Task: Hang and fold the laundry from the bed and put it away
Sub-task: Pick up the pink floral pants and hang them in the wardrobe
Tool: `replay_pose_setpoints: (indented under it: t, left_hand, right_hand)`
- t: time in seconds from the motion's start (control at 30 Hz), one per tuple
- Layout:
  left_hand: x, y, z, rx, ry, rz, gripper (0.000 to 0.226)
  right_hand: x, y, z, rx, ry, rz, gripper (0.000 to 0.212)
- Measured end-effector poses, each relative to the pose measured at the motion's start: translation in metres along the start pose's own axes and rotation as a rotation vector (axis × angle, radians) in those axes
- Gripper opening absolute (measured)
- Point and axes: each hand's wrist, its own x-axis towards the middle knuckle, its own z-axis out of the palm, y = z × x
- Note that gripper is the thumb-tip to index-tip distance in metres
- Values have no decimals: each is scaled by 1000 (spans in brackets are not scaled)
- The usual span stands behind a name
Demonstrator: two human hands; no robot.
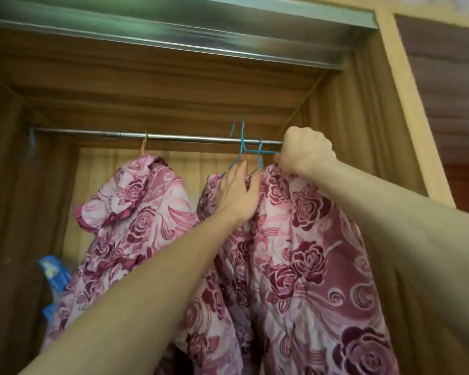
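Right hand clenching thin blue wire hanger beside steel wardrobe rod; left hand, fingers relaxed, pressing pink rose-print quilted garment.

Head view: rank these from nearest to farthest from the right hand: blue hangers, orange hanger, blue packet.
1. blue hangers, on the rail, one wire running into the right hand.
2. orange hanger, further left along the rail.
3. blue packet, low on the far left.

no readable text, labels or numbers anywhere
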Motion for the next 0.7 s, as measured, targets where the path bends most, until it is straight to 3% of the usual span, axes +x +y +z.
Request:
replay_pose_setpoints:
  t: [0.23,0.33,0.7]
  left_hand:
    - [28,-14,-6,86,-132,-243,73]
    - [42,-18,-6,97,-201,-252,75]
    - [56,-40,12,116,-157,-214,72]
  right_hand:
    - [32,-18,25,29,-31,26,35]
    - [46,-26,30,15,-13,28,35]
    - [54,-42,65,-18,-47,-2,35]
